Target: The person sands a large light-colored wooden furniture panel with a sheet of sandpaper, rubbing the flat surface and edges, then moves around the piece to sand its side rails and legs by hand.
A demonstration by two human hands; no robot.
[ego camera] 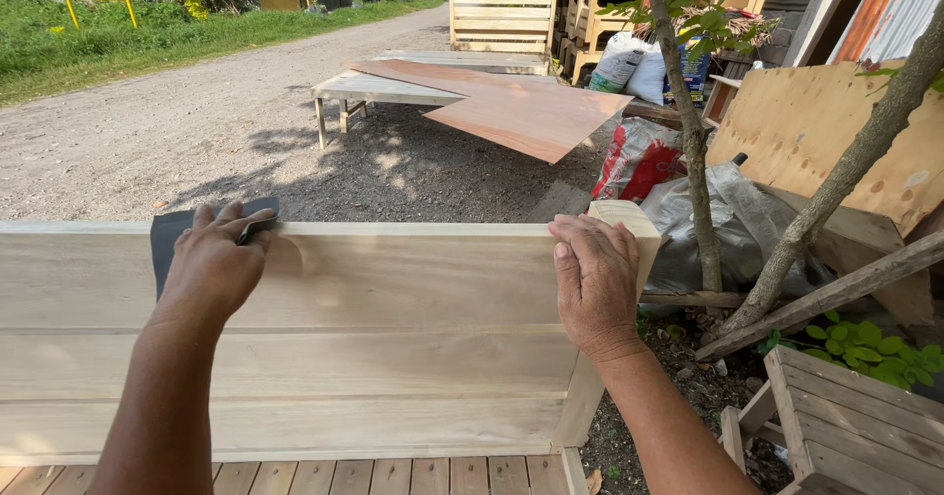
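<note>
A pale unfinished wooden panel (393, 298), like a bed's headboard, stands upright in front of me, with a slatted base (393, 475) at its foot. My left hand (211, 264) presses a dark sheet of sandpaper (169, 234) over the panel's top edge at the left. My right hand (593, 279) grips the top edge near the right corner post (634, 225), fingers curled over it.
Beyond the panel lie gravel ground, a low wooden platform (374, 89) with a reddish plywood sheet (521, 112), and stacked wooden furniture (501, 18). To the right stand thin tree trunks (688, 131), sacks (639, 156), a plywood board (816, 131) and a small slatted crate (846, 426).
</note>
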